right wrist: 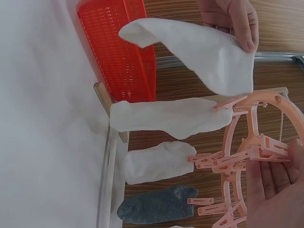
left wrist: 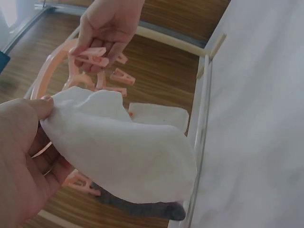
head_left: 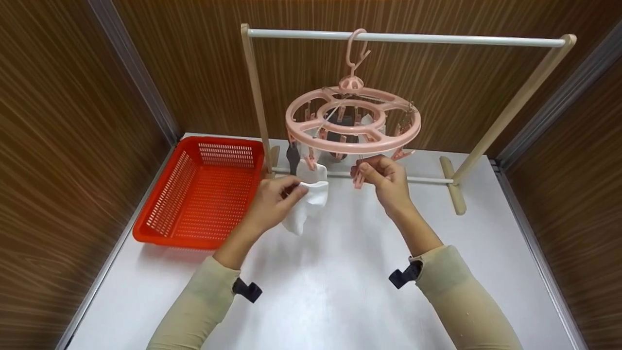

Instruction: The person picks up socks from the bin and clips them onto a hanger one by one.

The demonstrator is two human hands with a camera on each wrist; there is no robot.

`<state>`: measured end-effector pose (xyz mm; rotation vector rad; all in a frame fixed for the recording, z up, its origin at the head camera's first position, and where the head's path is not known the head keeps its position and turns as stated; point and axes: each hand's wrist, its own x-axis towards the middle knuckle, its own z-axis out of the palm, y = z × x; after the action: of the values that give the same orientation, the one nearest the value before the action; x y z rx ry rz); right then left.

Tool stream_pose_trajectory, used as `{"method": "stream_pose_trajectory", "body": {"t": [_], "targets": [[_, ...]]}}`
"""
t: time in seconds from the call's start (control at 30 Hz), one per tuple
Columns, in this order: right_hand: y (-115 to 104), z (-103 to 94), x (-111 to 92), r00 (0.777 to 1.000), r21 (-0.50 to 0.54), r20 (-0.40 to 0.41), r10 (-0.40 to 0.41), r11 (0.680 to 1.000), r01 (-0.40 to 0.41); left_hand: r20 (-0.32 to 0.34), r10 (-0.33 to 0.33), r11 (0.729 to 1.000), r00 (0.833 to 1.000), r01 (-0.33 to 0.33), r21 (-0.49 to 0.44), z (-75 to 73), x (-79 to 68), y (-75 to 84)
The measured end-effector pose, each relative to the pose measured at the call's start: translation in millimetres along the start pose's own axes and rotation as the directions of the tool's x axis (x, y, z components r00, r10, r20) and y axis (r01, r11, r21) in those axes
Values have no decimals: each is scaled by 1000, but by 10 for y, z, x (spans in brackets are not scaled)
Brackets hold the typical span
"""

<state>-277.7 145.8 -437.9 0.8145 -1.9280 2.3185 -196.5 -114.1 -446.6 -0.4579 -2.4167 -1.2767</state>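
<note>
My left hand (head_left: 272, 201) pinches a white sock (head_left: 317, 195) by its edge, and the sock droops below the fingers. In the left wrist view the sock (left wrist: 128, 152) spreads out from the thumb. My right hand (head_left: 388, 187) grips a pink clothespin (head_left: 359, 181) dangling from the round pink hanger (head_left: 353, 145). Seen from the right wrist, nothing is clamped in that clothespin (right wrist: 273, 149). Other clips on the hanger hold two white socks, one longer (right wrist: 166, 116) and one shorter (right wrist: 159, 164), and a grey sock (right wrist: 156, 205).
A rack with a white top rod (head_left: 437, 40) and wooden legs bears the hanger by its hook (head_left: 351, 48). To the left, a red basket (head_left: 209, 204) stands on the white table (head_left: 330, 291). Wood-grain panels (head_left: 573, 146) enclose the table.
</note>
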Motion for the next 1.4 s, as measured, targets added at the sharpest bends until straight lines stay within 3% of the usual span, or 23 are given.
{"method": "stream_pose_trajectory", "body": {"t": [0.3, 0.7, 1.13, 1.4], "targets": [[-38, 34, 5, 999, 27, -28, 20, 999, -19, 72, 56, 998, 996, -53, -37, 239, 98, 111], [-40, 51, -8, 999, 17, -23, 30, 999, -30, 121, 47, 994, 992, -34, -104, 444, 168, 209], [-50, 64, -20, 995, 26, -44, 85, 996, -84, 50, -3, 998, 999, 6, -67, 563, 220, 242], [-40, 45, -17, 997, 3, -32, 65, 998, -65, 25, -40, 996, 999, 42, -82, 641, 251, 286]]}}
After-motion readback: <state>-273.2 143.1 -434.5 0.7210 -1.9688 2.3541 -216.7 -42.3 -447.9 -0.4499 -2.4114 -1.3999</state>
